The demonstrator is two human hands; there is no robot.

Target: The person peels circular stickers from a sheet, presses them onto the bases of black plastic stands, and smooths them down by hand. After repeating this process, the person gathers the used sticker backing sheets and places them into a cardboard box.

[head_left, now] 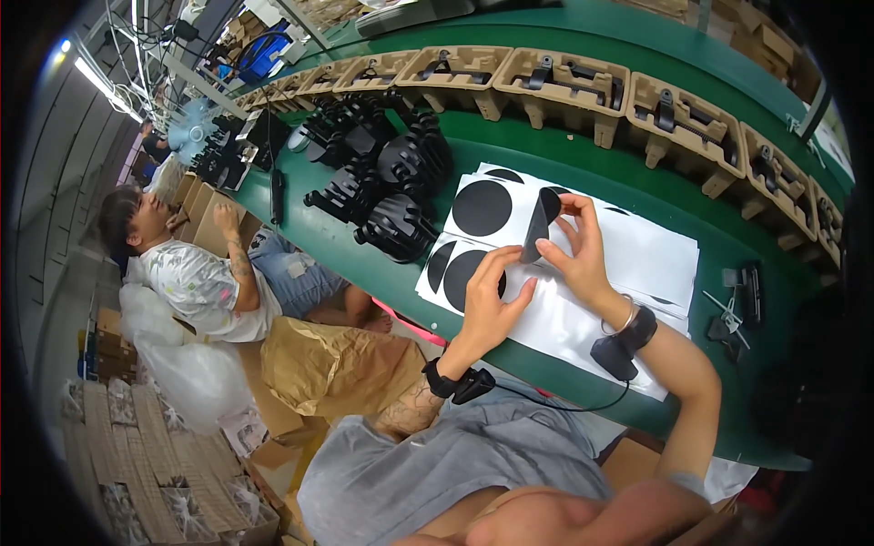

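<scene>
While right hand fingers pinch a thin black disc | left hand seemingly flat on glossy white sheet.

On the green workbench in front of you lie white backing sheets carrying round black stickers. Your right hand peels one black sticker up from a sheet. Along the bench's far edge stands a row of brown moulded-pulp packing trays. Cardboard boxes sit beyond its left end.

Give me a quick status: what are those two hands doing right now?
Right hand peeling a black round sticker off the white sheet. Left hand pressing the sheet flat. Pile of black plastic parts beside the sheets, apart.
</scene>
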